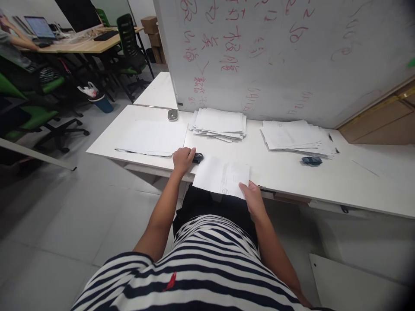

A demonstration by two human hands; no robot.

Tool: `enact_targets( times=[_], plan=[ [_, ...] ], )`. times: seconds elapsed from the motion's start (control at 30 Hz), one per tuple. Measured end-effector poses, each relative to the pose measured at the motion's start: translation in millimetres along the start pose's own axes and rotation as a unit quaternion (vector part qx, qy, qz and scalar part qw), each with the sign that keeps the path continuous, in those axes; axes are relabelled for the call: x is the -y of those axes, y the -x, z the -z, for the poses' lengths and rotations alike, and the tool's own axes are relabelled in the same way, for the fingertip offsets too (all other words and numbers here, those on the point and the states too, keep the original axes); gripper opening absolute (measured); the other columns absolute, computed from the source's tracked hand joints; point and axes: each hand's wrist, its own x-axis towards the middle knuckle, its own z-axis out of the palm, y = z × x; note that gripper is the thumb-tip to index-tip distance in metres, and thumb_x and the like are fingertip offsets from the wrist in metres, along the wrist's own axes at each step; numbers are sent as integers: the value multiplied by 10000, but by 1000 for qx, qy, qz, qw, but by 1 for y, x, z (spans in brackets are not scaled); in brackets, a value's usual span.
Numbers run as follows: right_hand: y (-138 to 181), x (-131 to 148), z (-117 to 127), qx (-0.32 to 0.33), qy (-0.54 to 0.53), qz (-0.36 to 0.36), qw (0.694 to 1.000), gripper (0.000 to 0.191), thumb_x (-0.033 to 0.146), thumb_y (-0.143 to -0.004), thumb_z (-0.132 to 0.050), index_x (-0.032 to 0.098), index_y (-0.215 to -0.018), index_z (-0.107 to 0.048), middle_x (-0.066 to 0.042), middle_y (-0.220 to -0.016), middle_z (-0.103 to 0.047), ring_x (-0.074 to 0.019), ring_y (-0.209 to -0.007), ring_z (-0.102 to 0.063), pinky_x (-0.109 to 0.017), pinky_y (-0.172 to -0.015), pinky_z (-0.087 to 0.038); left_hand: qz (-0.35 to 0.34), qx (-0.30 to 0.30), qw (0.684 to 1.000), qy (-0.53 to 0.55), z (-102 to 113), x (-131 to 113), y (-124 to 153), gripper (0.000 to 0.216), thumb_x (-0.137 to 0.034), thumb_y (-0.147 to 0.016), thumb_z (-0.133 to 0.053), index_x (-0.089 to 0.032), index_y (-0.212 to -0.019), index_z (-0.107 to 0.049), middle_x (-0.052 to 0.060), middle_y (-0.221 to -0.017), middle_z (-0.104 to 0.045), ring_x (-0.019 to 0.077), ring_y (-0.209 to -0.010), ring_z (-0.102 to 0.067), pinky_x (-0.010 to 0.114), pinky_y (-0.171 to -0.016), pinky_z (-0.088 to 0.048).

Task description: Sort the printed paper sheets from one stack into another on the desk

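My left hand [183, 158] is closed over a small black object [197, 157], perhaps a stapler, at the front edge of the white table [285, 168]. My right hand [252, 199] pinches the near right corner of a small bundle of white sheets [222, 176] that overhangs the table's front edge. The printed sheets lie tilted, between my two hands.
A flat spread of paper [152, 137] lies at left, a thick paper stack [219, 124] in the middle, another stack [298, 137] at right. A dark small object [311, 160] and a grey device [172, 115] rest on the table. A whiteboard [275, 52] stands behind. Another person sits at a far desk [81, 43].
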Motion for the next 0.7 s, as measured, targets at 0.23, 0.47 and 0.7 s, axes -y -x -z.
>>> enact_targets(
  times=[0.23, 0.47, 0.7],
  plan=[
    [6, 0, 4, 10, 25, 1, 1000, 434, 445, -740, -669, 167, -1073, -684, -83, -1090, -714, -294, -1056, -635, -451, -922, -488, 12, 6, 1000, 20, 1, 1, 0, 477, -464, -954, -299, -208, -588, -467, 47, -635, -543, 195, -695, -472, 327, -613, -213],
    [4, -4, -7, 27, -12, -33, 999, 433, 446, -724, -704, 183, -1067, -688, -68, -1096, -715, -282, -1048, -644, -446, -968, -458, 16, 26, 1000, 4, 3, -4, 2, 469, -494, -935, -332, -209, -621, -531, 34, -675, -596, 189, -729, -497, 324, -634, -256],
    [1, -8, -8, 41, -36, -31, 998, 444, 438, -731, -709, 192, -1099, -673, -70, -1140, -699, -279, -1079, -630, -451, -1012, -430, 40, 32, 998, 27, 5, -7, 3, 391, -515, -887, -431, -224, -690, -602, 22, -762, -657, 194, -819, -530, 321, -698, -319]
  ],
)
